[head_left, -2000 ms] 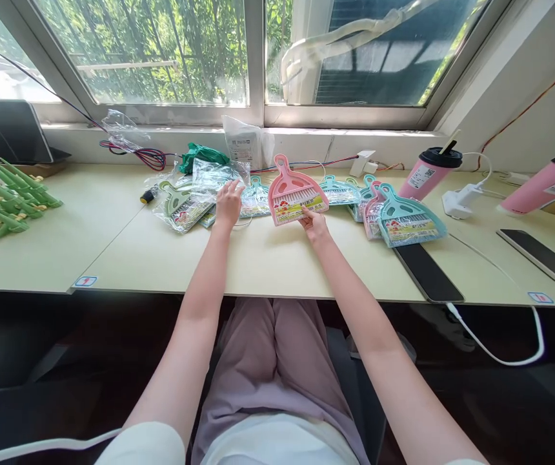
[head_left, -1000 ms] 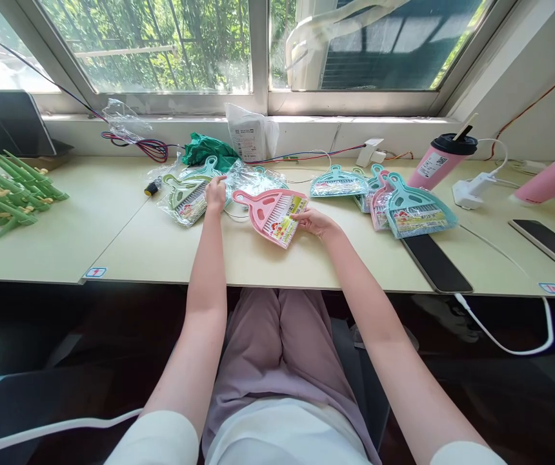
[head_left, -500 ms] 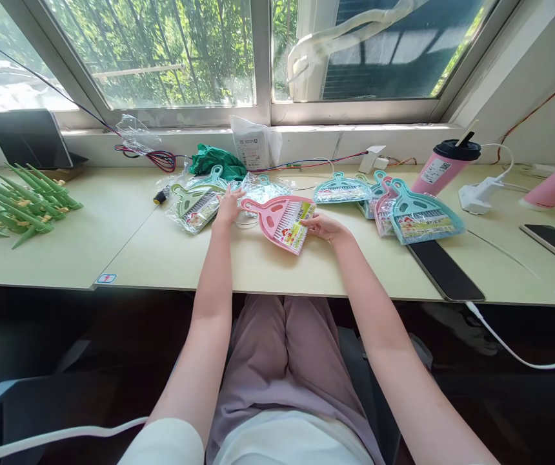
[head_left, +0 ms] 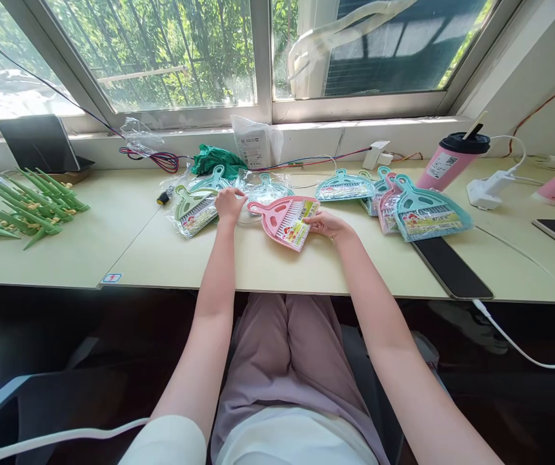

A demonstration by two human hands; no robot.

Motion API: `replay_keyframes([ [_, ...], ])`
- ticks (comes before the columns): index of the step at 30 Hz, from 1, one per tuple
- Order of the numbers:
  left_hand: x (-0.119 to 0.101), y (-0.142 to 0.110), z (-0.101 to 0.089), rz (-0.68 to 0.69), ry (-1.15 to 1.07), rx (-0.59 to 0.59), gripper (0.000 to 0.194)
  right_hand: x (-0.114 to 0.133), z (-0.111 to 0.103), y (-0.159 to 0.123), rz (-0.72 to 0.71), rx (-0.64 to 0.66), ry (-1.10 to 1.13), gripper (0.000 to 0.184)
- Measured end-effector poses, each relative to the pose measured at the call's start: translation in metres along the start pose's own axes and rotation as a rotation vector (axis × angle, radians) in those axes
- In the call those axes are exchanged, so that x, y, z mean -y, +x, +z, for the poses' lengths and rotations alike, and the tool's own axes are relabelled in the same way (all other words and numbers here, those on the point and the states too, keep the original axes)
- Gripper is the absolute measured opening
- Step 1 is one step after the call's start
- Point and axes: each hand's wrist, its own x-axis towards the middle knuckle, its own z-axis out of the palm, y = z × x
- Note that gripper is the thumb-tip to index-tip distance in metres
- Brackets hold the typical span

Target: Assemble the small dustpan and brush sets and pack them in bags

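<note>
Right hand [head_left: 330, 225] pinches pink dustpan-and-brush set [head_left: 282, 221] mid-frame, seemingly unwrapped; left hand [head_left: 230, 205] half-curled, grip unclear; teal dustpan-and-brush set [head_left: 425, 219], mid-right, looks wrapped.

Office-like workspace, long desk [head_left: 277, 274], window [head_left: 181, 64], cabled phone [head_left: 452, 266]

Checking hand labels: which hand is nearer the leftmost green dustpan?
Left. The left hand is just right of the green dustpan; the right hand is farther right, holding a pink dustpan.

Smooth plastic dustpan [head_left: 273, 221], glossy phone [head_left: 453, 268], matt cloth trousers [head_left: 270, 361]
</note>
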Motion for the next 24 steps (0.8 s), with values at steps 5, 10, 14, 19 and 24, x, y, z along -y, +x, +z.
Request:
replay_keyframes([
  [5, 0.001, 0.000, 0.001, 0.028, -0.034, -0.085, 0.011, -0.003, 0.001, 0.006, -0.019, -0.023, 0.042, 0.030],
  [10, -0.004, -0.003, 0.008, 0.212, -0.050, -0.177, 0.020, -0.005, 0.010, 0.006, -0.083, -0.158, 0.136, 0.025],
  [14, -0.016, -0.008, 0.014, 0.382, -0.056, -0.189, 0.032, -0.006, 0.015, 0.005, -0.121, -0.174, 0.134, 0.025],
  [19, -0.034, -0.016, 0.017, 0.548, -0.068, -0.176, 0.030, -0.007, 0.016, 0.006, -0.129, -0.057, 0.060, 0.030],
  [24, -0.056, -0.032, 0.010, 0.630, -0.183, -0.213, 0.028, -0.003, 0.018, 0.004, -0.263, -0.134, 0.161, 0.039],
])
